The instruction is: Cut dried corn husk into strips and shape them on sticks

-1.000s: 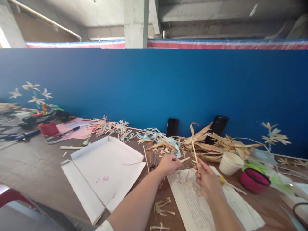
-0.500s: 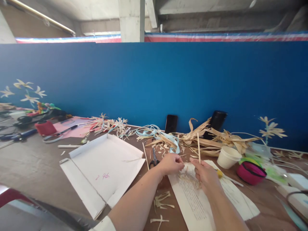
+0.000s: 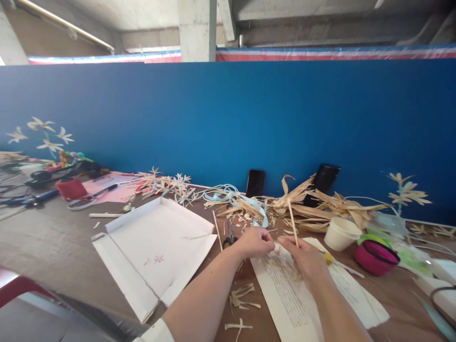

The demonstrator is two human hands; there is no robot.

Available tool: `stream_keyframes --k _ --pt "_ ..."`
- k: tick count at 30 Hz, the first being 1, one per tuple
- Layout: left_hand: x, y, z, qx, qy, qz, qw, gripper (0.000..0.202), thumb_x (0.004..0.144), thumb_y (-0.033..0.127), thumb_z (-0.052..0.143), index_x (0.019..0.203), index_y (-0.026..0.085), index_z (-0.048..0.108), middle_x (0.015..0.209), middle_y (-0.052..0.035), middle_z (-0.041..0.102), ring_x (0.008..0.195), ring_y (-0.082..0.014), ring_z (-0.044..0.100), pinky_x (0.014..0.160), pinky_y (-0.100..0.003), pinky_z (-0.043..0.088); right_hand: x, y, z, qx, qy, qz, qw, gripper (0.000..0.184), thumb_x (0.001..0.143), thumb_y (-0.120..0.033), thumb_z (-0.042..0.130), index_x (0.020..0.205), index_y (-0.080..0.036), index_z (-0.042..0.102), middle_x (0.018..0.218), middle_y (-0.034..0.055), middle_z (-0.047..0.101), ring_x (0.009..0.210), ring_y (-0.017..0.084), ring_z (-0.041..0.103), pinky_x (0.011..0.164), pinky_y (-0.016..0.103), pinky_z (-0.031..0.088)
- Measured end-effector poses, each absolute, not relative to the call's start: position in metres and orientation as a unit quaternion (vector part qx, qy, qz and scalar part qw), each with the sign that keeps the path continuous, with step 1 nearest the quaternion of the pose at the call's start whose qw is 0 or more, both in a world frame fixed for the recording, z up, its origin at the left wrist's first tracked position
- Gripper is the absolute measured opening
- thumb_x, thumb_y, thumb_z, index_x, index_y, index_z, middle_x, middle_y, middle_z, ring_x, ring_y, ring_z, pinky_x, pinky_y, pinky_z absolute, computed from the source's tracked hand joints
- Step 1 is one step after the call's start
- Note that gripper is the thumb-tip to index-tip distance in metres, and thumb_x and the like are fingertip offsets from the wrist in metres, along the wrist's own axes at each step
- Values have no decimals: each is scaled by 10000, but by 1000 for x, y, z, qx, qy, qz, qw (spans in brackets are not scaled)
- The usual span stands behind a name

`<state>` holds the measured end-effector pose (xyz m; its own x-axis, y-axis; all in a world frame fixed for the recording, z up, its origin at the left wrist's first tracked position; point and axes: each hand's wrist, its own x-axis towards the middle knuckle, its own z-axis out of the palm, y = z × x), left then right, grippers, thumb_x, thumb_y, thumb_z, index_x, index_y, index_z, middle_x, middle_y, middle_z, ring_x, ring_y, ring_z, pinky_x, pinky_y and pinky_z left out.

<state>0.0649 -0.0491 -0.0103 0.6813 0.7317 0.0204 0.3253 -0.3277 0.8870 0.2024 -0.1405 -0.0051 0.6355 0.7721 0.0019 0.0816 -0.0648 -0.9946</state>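
Note:
Over the top of a printed sheet (image 3: 285, 294), my two hands work close together. My left hand (image 3: 257, 242) is closed in a pinch; whatever sits between its fingertips is too small to make out. A thin pale stick (image 3: 292, 222) rises from my right hand (image 3: 302, 259), which is closed around its lower end. Beneath the hands, dried husk scraps (image 3: 283, 268) lie on the paper. Black-handled scissors (image 3: 231, 236) rest just beyond my left wrist. Cut husk pieces (image 3: 244, 295) lie on the brown table between my forearms.
An opened white box (image 3: 160, 256) lies on the left. Along the blue partition (image 3: 228, 118) are a phone (image 3: 255, 183), dried husks (image 3: 331, 205) and a black cylinder (image 3: 326, 178). A paper cup (image 3: 342, 233) and a magenta pouch (image 3: 375, 257) stand on the right.
The stick in my right hand now leans further to the left at its top. My right hand has come slightly closer to my left. The view has shifted slightly.

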Motion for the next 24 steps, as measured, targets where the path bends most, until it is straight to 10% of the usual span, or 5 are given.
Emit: stream_keyframes --k 24 --pt "67 -44 -15 777 339 238 473 225 695 317 523 752 148 661 693 -8 650 593 -104 519 539 -199 373 206 -136 -11 -599 -196 335 700 394 553 -412 793 659 -193 485 412 -138 233 340 19 180 300 149 117"
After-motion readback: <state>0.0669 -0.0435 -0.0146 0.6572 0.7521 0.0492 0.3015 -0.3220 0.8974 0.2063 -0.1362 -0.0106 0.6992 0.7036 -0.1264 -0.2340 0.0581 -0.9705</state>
